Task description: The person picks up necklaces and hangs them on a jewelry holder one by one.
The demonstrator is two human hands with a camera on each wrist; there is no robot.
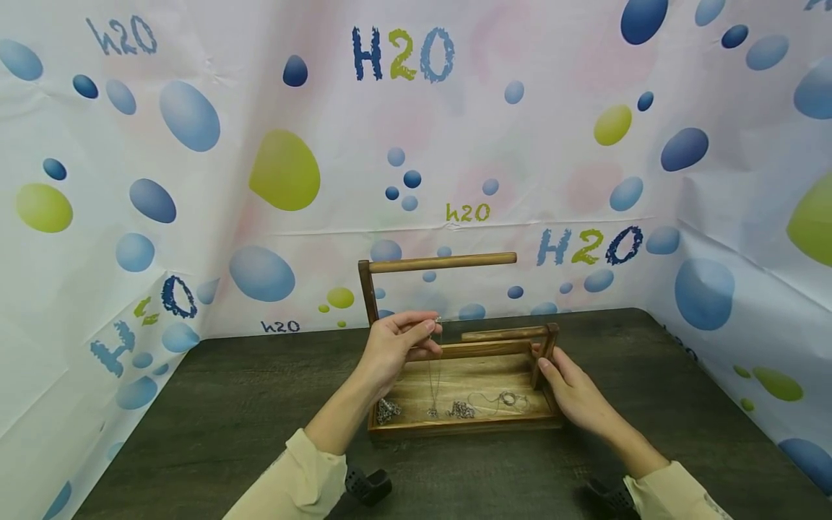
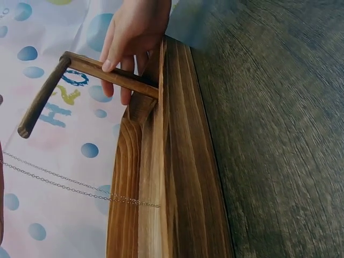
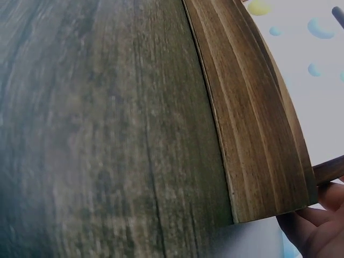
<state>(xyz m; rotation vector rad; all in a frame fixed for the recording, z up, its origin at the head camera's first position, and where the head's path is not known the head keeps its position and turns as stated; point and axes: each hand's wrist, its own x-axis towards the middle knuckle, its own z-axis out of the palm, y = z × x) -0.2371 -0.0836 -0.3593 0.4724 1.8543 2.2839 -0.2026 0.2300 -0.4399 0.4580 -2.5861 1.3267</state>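
Observation:
A wooden jewelry stand (image 1: 468,427) with a shallow tray base rests on the dark table. My left hand (image 1: 393,348) pinches a thin silver necklace (image 2: 70,185) above the tray. Its two strands hang down, and a small pendant (image 1: 432,412) at the lower end is at the tray. With thumb and fingers on either side, my right hand (image 1: 575,386) grips the stand's short right post (image 2: 118,79). Inside the tray lie one chain clump (image 1: 388,411) at the left, another clump (image 1: 462,409) near the middle and a coiled chain (image 1: 510,399) at the right.
From the stand's tall left post a long upper bar (image 1: 445,262) reaches right; a lower bar (image 1: 503,334) reaches left from the short post. The dark wood-grain table (image 1: 260,412) ends at a printed backdrop (image 1: 214,173). Black wrist pieces (image 1: 368,487) show below the sleeves.

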